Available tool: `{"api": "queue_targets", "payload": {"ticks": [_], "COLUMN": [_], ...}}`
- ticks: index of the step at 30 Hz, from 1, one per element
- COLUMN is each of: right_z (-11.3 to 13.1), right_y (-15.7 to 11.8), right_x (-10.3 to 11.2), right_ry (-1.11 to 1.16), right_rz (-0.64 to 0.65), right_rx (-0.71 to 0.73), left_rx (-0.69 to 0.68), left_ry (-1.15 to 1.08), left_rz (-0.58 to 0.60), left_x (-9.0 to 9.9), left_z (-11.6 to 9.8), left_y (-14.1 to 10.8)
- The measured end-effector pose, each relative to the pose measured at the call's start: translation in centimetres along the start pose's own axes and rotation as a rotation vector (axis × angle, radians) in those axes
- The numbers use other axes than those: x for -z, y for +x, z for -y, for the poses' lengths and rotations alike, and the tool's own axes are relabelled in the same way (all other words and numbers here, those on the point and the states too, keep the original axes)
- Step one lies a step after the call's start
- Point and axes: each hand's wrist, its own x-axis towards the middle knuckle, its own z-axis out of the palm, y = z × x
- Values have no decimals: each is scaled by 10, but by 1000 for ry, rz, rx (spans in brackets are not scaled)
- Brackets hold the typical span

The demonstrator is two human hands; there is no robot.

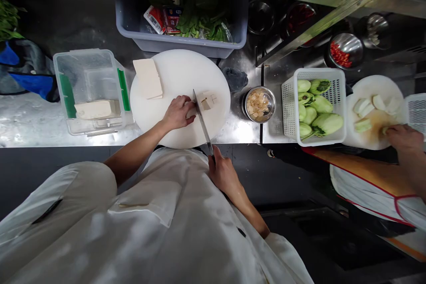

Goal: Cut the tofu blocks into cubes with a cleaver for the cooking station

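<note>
My right hand point(224, 173) grips the handle of a kitchen knife point(203, 125). Its long blade points away from me across a round white cutting board point(196, 69). My left hand point(179, 113) rests on the board just left of the blade, fingers bent against it and thumb tucked near; what lies under the fingertips is hidden. Right of the blade lie small cut tofu pieces point(208, 100). Pale tofu slabs point(148, 79) sit stacked at the board's upper left. Another tofu block point(96, 109) lies inside a clear plastic box point(84, 60) with green clips.
A grey bin point(186, 43) of greens and packets stands behind the board. To the right are a metal bowl point(258, 105) of pale pieces and a white basket point(289, 108) of green vegetables. A co-worker's hand point(404, 136) works at another board point(379, 86).
</note>
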Motion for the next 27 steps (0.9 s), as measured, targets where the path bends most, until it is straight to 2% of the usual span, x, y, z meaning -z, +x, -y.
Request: {"api": "queue_targets", "payload": {"ticks": [6,16,22,27], "right_z": [17,11,26,39], "right_y": [-19,8,-15,-22], "right_x": [9,-16,-7,-5], "right_ry": [-3,-15,47,10], "right_rz": [19,53,-11,25], "right_rx": [8,-26,-3,-25], "left_rx": [-58,-59,-81,-65], "left_ry": [-58,-75,-185,-208], "left_rz": [-51,-54,-27,26], "left_x": [8,1,11,19], "left_z": [8,16,24,32], "left_y": [-8,-10,-19,-25]}}
